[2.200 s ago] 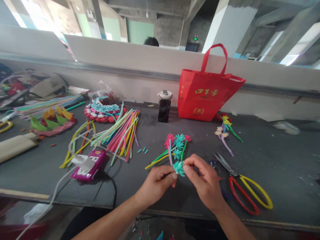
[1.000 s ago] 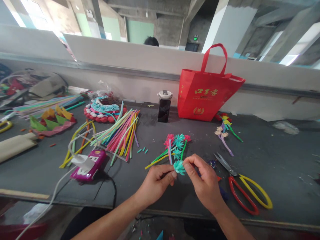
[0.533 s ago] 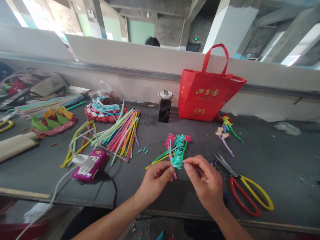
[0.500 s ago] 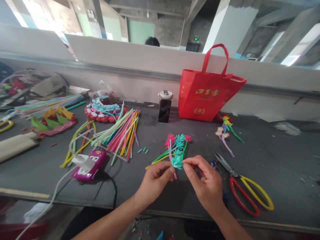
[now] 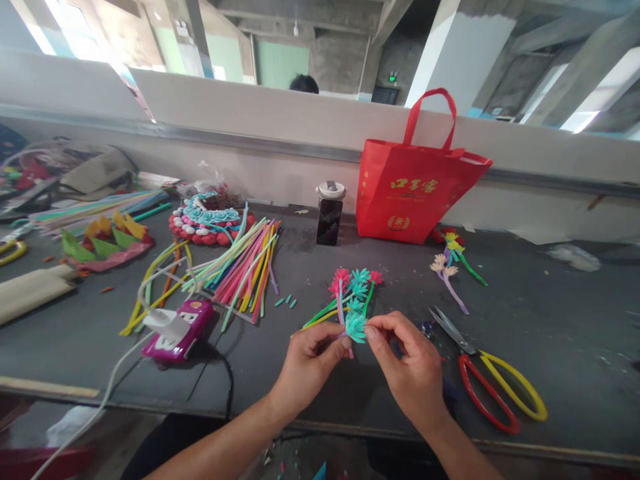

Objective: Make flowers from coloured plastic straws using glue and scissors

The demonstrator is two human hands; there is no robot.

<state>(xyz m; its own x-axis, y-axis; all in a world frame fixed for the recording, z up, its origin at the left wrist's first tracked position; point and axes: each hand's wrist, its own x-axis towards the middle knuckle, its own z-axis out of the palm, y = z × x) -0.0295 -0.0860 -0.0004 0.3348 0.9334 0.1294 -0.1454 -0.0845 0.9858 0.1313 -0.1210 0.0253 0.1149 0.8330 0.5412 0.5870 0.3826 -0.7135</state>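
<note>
My left hand [image 5: 309,368] and my right hand [image 5: 410,369] pinch a small teal straw flower [image 5: 355,327] between thumb and fingers, a little above the dark table [image 5: 550,347] near its front edge. Just beyond the flower lies a small bunch of finished pink and teal straw flowers [image 5: 350,290] with green, yellow and pink stems. Red and yellow scissors [image 5: 487,373] lie right of my right hand.
A bundle of coloured straws [image 5: 240,263] lies at centre left, with a purple device and its white cable [image 5: 177,330] in front. A red tote bag [image 5: 417,187] and a dark bottle [image 5: 329,213] stand at the back wall. More straw flowers [image 5: 453,263] lie right.
Both hands have lifted the teal flower slightly up and away from me, and the fingers have shifted their pinch on it. Nothing else on the table has moved.
</note>
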